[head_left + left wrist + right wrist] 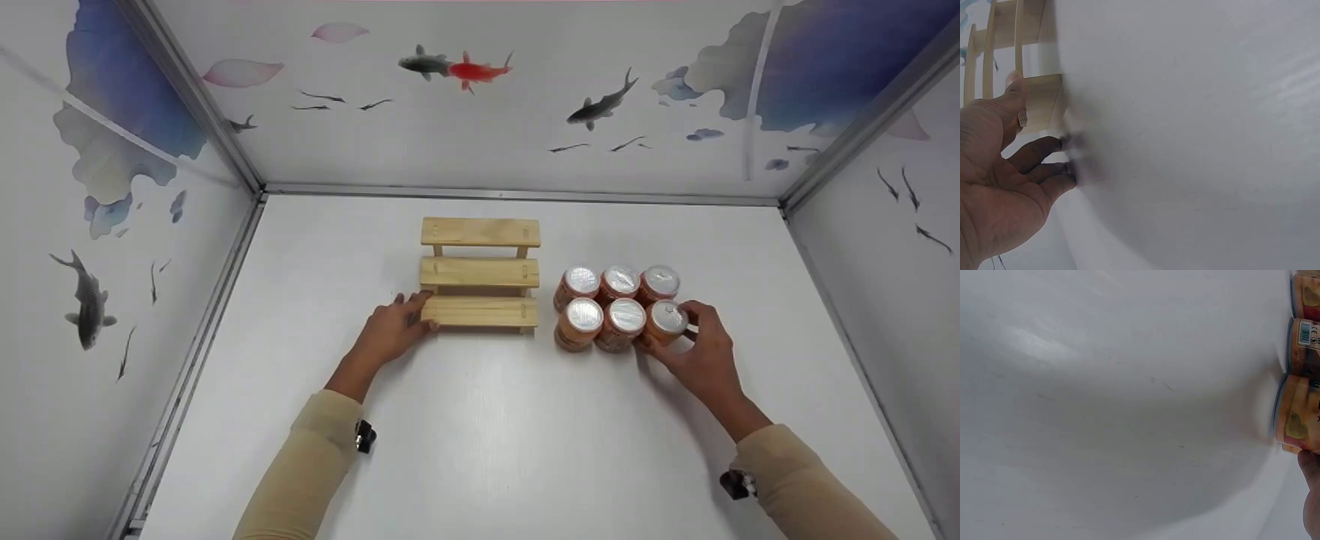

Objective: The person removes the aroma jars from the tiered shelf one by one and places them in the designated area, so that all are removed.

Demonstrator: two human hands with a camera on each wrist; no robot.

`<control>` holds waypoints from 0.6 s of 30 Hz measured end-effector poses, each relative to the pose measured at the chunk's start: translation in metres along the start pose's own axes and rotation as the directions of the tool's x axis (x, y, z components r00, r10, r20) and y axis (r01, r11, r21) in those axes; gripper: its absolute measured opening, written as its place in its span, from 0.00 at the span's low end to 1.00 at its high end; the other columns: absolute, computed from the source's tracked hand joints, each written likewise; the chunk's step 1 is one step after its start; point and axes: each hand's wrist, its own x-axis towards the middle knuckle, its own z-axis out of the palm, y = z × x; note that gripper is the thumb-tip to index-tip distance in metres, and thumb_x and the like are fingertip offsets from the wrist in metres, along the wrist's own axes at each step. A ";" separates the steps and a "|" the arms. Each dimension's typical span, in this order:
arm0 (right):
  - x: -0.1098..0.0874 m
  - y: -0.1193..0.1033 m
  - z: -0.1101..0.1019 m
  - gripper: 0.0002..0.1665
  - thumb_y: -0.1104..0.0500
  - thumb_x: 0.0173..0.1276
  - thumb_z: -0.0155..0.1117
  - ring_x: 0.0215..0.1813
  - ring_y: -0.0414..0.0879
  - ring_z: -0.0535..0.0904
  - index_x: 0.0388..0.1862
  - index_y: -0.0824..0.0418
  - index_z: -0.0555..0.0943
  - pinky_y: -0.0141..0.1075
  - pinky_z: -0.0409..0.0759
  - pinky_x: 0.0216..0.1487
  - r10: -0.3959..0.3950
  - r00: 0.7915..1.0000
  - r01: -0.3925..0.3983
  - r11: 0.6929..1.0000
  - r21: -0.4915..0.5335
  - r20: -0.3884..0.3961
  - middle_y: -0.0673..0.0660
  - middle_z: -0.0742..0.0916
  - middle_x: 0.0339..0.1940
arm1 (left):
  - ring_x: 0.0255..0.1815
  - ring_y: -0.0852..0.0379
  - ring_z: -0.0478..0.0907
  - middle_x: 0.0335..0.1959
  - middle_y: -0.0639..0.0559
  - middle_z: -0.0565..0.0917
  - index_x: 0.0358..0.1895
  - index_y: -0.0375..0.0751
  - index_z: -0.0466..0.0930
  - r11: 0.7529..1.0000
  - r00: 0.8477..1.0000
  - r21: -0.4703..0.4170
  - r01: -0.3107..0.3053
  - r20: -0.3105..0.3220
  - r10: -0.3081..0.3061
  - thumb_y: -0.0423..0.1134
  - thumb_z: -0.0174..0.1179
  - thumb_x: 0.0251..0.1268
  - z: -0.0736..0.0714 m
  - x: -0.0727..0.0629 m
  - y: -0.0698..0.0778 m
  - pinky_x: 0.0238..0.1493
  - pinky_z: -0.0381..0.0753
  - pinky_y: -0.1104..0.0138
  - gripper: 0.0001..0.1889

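A three-step wooden shelf (480,271) stands on the white table, its lowest step nearest the person. My left hand (393,327) pinches the left end of that step. In the left wrist view, the thumb lies against the board (1043,93) and the other fingertips reach down by the table. Right of the shelf, several cans with silver lids and orange labels stand upright in two rows of three. My right hand (699,352) grips the front right can (667,321), thumb at its near side and fingers round its right. In the right wrist view, this can (1296,417) shows a pear picture.
Close against the gripped can stands its front-row neighbour (621,327); the back-row can (660,282) is right behind. White panels printed with fish (480,71) and blue shapes enclose the table on the left, back and right. A metal rail (517,195) runs along the back edge.
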 end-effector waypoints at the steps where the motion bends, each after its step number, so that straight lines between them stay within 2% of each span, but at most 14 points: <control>1: 0.000 0.000 0.000 0.49 0.61 0.55 0.92 0.63 0.60 0.84 0.70 0.69 0.73 0.09 0.71 0.56 0.000 1.000 0.000 1.000 0.001 0.000 0.68 0.83 0.62 | 0.88 0.27 0.62 0.85 0.35 0.68 0.86 0.54 0.68 1.000 1.000 -0.004 0.001 0.003 -0.001 0.57 0.64 0.82 0.000 0.000 0.000 0.85 0.66 0.36 0.36; 4: 0.000 0.000 0.000 0.50 0.61 0.55 0.92 0.63 0.61 0.84 0.70 0.69 0.72 0.09 0.71 0.56 -0.001 1.000 0.001 1.000 0.002 0.001 0.68 0.83 0.62 | 0.88 0.27 0.61 0.85 0.35 0.69 0.86 0.55 0.69 1.000 1.000 -0.015 -0.003 0.007 0.003 0.58 0.64 0.82 -0.001 -0.001 0.000 0.85 0.65 0.34 0.36; 6: 0.000 0.000 0.000 0.50 0.61 0.55 0.92 0.63 0.60 0.84 0.71 0.69 0.72 0.09 0.71 0.56 0.000 1.000 0.000 1.000 0.005 0.003 0.68 0.83 0.62 | 0.86 0.24 0.64 0.84 0.31 0.70 0.85 0.57 0.70 1.000 1.000 0.004 -0.019 -0.016 0.019 0.61 0.63 0.81 0.006 0.006 -0.011 0.82 0.68 0.32 0.36; 11: 0.000 0.000 0.000 0.49 0.60 0.56 0.92 0.64 0.60 0.84 0.70 0.68 0.72 0.09 0.71 0.56 0.009 1.000 -0.009 1.000 0.004 0.007 0.67 0.83 0.62 | 0.85 0.23 0.65 0.83 0.25 0.68 0.86 0.56 0.70 1.000 0.999 0.008 -0.025 -0.020 0.026 0.60 0.64 0.81 0.006 0.005 -0.010 0.81 0.69 0.32 0.36; 13: 0.000 0.000 0.000 0.49 0.60 0.56 0.92 0.64 0.60 0.84 0.70 0.69 0.72 0.11 0.72 0.56 0.010 1.000 -0.010 1.000 -0.004 0.008 0.67 0.83 0.62 | 0.87 0.25 0.62 0.84 0.26 0.66 0.86 0.53 0.68 1.000 1.000 -0.012 -0.008 0.006 0.008 0.57 0.64 0.81 -0.001 -0.001 0.000 0.84 0.67 0.34 0.36; 14: 0.000 0.000 0.000 0.49 0.60 0.56 0.92 0.64 0.60 0.84 0.70 0.69 0.72 0.12 0.74 0.56 0.011 1.000 -0.011 1.000 -0.010 0.008 0.67 0.83 0.62 | 0.87 0.25 0.63 0.84 0.26 0.66 0.86 0.53 0.68 1.000 1.000 -0.009 -0.005 0.008 0.005 0.57 0.64 0.81 -0.001 -0.001 -0.001 0.84 0.66 0.34 0.36; 16: 0.001 0.000 0.000 0.49 0.60 0.56 0.91 0.63 0.60 0.84 0.70 0.70 0.72 0.19 0.81 0.57 0.016 1.000 -0.016 1.000 -0.018 0.008 0.67 0.83 0.62 | 0.87 0.25 0.63 0.84 0.26 0.66 0.87 0.53 0.68 1.000 1.000 0.003 -0.003 0.009 0.003 0.57 0.64 0.82 0.000 0.000 -0.001 0.84 0.67 0.35 0.36; 18: 0.001 0.000 0.000 0.49 0.60 0.57 0.91 0.64 0.60 0.85 0.70 0.71 0.72 0.33 0.88 0.58 0.022 1.000 -0.021 1.000 -0.021 0.010 0.66 0.83 0.62 | 0.87 0.27 0.63 0.85 0.29 0.66 0.87 0.53 0.68 1.000 1.000 0.009 -0.001 0.007 0.001 0.57 0.64 0.82 0.000 0.001 -0.001 0.84 0.67 0.36 0.36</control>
